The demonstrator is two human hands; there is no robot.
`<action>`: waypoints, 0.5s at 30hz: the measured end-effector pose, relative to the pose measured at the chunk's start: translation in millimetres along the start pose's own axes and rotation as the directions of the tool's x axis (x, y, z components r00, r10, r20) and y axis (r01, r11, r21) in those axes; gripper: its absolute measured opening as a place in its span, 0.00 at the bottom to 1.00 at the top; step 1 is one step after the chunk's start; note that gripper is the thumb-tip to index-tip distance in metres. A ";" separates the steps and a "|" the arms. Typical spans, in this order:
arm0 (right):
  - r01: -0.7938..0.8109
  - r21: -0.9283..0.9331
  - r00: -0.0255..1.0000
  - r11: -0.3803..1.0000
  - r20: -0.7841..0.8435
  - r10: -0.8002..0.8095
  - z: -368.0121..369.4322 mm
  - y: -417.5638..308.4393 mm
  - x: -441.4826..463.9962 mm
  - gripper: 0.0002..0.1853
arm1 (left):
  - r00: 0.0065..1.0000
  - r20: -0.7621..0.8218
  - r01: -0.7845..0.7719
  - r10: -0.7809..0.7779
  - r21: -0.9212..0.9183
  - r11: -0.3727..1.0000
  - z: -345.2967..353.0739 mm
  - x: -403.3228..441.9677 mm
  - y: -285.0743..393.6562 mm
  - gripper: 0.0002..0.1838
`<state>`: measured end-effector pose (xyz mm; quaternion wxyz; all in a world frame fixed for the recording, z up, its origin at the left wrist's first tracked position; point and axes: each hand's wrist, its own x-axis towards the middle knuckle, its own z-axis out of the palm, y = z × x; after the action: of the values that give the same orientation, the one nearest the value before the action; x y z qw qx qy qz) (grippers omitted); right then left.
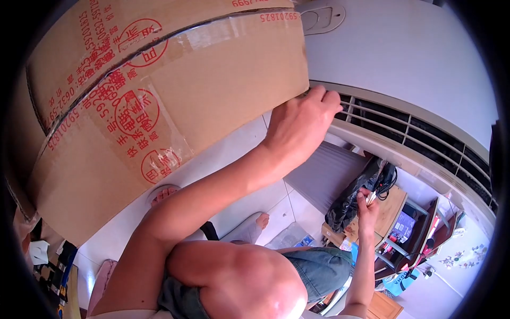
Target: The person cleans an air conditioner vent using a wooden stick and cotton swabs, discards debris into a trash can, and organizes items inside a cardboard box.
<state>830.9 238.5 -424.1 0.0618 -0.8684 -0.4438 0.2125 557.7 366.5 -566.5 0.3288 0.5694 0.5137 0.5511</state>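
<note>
Vent grille [407, 127], pale slats crossing dark slots, head view: left hand [298, 125] reaches its near end, fingers curled — whether clamped, cannot tell — in what appears a handling step. Below the grille, right hand [367, 211] pinches a small pale item [371, 198]; left of it, a taped, corrugated carton [228, 80].

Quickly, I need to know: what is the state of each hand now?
Left hand: fingers curled at the vent grille; whether they grip it cannot be told.
Right hand: closed, fingers holding a small pale object.
</note>
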 end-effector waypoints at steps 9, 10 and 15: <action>-0.001 0.024 1.000 1.000 -0.020 0.001 2.4 -1.0 0.5 0.12 | 0.977 -0.079 0.171 -0.200 -0.277 0.945 7.3 -13.7 -8.0 0.12; 0.006 0.025 1.000 1.000 -0.018 -0.006 2.3 -0.8 0.7 0.12 | 0.973 -0.064 0.190 -0.221 -0.316 0.929 6.9 -16.1 -7.8 0.12; -0.012 0.026 1.000 1.000 0.000 0.012 0.6 -8.0 -3.5 0.11 | 0.971 -0.095 0.180 -0.220 -0.319 0.931 4.4 -23.2 -13.5 0.11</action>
<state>822.8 240.6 -421.2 0.0717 -0.8701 -0.4360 0.2184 562.1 348.9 -586.7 0.4342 0.4189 0.4970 0.6236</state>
